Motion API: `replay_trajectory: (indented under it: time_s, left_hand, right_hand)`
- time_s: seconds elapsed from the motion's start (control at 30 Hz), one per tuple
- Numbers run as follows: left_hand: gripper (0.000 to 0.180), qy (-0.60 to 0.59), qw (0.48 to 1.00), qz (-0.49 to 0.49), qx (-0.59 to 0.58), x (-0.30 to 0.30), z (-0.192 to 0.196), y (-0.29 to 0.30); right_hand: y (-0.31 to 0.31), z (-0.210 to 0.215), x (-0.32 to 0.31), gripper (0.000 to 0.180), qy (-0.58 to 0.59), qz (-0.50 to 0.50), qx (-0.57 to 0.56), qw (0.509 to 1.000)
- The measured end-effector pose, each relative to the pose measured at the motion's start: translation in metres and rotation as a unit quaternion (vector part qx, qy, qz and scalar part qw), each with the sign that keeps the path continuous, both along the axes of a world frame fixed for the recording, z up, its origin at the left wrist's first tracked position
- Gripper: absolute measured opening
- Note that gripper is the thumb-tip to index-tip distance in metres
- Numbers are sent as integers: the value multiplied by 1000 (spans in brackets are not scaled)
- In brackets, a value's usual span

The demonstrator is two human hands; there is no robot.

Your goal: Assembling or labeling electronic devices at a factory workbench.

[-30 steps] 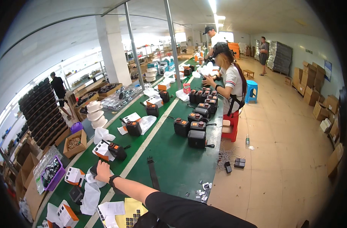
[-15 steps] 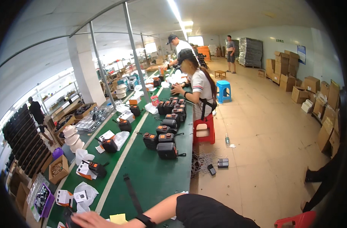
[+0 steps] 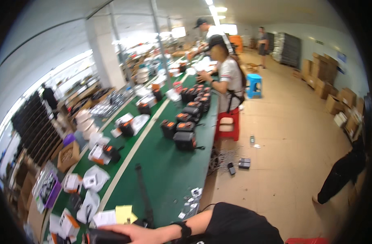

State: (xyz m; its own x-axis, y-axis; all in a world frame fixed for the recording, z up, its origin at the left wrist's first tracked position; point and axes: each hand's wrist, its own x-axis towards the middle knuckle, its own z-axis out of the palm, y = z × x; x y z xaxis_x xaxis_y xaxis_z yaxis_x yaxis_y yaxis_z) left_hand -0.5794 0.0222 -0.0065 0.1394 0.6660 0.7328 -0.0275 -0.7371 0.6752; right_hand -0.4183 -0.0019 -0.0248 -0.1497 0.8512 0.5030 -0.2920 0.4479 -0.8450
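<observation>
My right hand comes in at the lower edge, its arm in a black sleeve with a dark band at the wrist. Its fingers are closed over the top of a black box-shaped device, partly cut off by the frame. Just beyond lie a yellow paper and a white sheet. A dark strap stretches along the green belt table. To the left are a small white-and-orange box, a dark device and white plastic bags. My left hand is out of view.
Black devices with orange labels stand grouped farther along the table. A co-worker sits on a red stool beside it. A blue stool, tangled cables and cardboard boxes are on the right.
The view has shifted, so the table appears higher. My right hand has moved nearer to me and right, away from the bags, and is now over a black box-shaped device.
</observation>
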Motion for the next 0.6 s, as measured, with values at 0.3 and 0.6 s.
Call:
replay_trajectory:
  time_s: [0.3,0.6]
  left_hand:
    - [62,-108,986,-11,-129,8,-3,0]
    - [43,-138,962,-34,-232,-7,14,12]
  right_hand:
    - [-15,8,0,73,35,-14,-62,997]
    - [-2,13,-1,74,113,163,-144,969]
